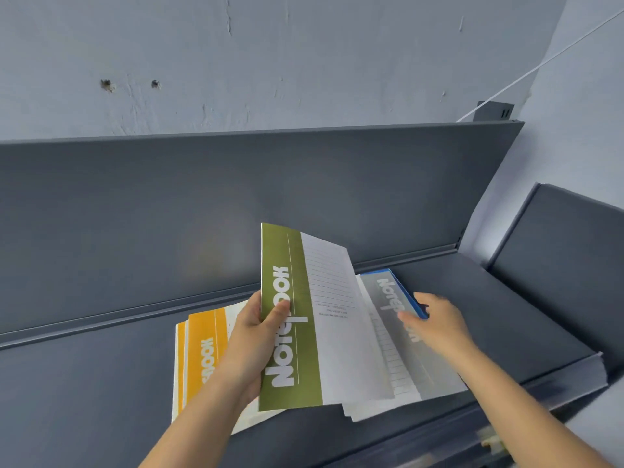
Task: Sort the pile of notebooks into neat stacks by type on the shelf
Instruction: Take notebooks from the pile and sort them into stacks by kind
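Note:
My left hand (251, 342) grips an olive-green and white notebook (334, 332) by its spine edge and holds it tilted up above the pile. To its left several orange and white notebooks (202, 352) lie stacked on the dark grey shelf (84, 383). Right of the green one lies a grey notebook (398, 329) on top of a blue one (408, 292), with more white covers beneath. My right hand (435, 319) rests on the grey notebook with its fingers on the far right edge; the motion blur hides whether it grips it.
The shelf has a tall grey back panel (236, 184) and a low ridge along its rear. A second grey shelf section (557, 244) stands at the right. The painted wall (270, 62) rises behind. The shelf's front edge (574, 376) runs at the lower right.

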Demonstrator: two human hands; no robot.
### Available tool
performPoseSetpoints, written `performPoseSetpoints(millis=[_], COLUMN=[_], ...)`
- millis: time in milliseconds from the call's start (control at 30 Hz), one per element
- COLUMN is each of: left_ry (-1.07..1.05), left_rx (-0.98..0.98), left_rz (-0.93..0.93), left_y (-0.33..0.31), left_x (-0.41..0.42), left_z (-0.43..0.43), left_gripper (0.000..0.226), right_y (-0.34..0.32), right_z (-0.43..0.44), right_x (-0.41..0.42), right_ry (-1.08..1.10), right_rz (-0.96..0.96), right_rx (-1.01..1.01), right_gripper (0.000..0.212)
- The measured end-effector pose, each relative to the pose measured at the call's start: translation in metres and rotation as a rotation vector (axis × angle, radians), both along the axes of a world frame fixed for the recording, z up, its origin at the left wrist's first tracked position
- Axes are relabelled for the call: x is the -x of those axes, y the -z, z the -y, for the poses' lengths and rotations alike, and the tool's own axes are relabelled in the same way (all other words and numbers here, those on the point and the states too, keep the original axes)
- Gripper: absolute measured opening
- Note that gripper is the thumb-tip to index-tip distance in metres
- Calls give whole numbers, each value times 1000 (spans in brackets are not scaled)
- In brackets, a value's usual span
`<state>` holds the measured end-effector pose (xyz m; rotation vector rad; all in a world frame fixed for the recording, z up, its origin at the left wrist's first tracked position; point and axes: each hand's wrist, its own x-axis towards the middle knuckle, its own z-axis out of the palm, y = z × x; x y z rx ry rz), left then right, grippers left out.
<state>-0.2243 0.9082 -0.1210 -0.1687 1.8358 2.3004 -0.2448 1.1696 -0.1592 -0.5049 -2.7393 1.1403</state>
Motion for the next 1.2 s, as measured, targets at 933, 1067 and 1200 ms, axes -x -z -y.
performPoseSetpoints(millis=[933,1067,1200], left_ry=[425,448,505], left_rx=[1731,1820,1751], left_rz=[-471,-645,-627], left_y=[53,42,26], left_x=[29,20,-5], left_z=[-65,-38,25], left_gripper=[21,21,37], right_y=[14,13,8], right_z=[5,46,98], right_x=[-1,-3,0], right_ry=[-131,-345,-505], right_rz=[183,60,-16], right_rx=[-579,-503,-407], right_gripper=[40,54,47])
